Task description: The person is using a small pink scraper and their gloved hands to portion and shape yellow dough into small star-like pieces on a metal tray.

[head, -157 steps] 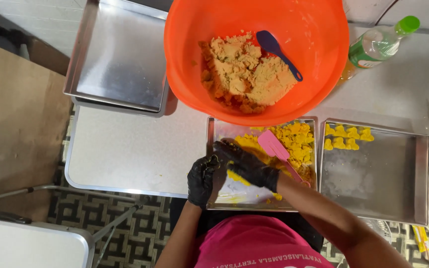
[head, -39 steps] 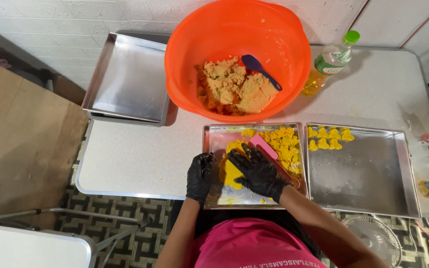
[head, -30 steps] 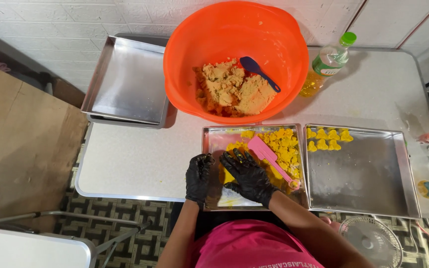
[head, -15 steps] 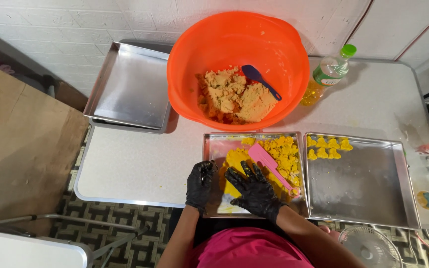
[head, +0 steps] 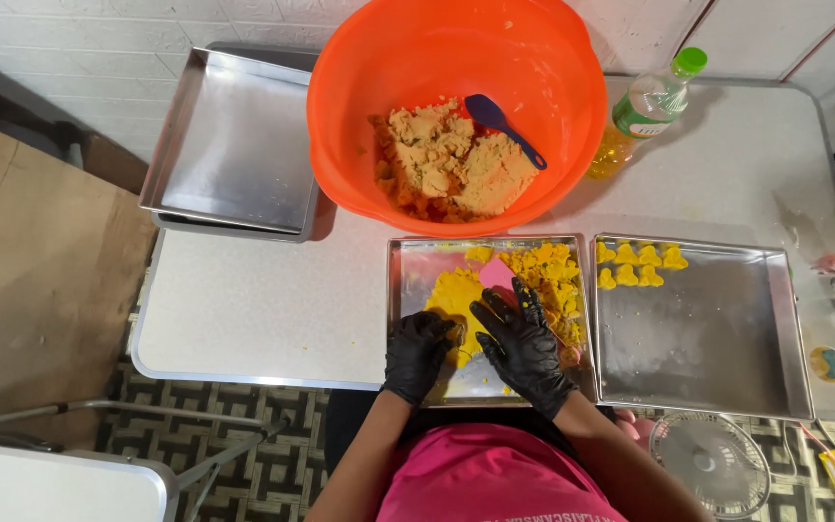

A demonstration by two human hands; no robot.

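Both hands gloved black, over middle steel tray (head: 408,261). Left hand (head: 417,353) curled, fingertips on flat yellow dough (head: 454,295) at tray's near-left part. Right hand (head: 524,343) grips pink scraper (head: 496,274), blade on dough. Cut yellow pieces (head: 548,275) piled right of it. Orange bowl (head: 572,87) behind tray, w/ crumbly dough + blue spatula (head: 500,124).

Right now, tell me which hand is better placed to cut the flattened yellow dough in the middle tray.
Right. The right hand already lies over the pink scraper on the flat yellow dough sheet; the left hand rests at the dough's near edge, probably steadying.
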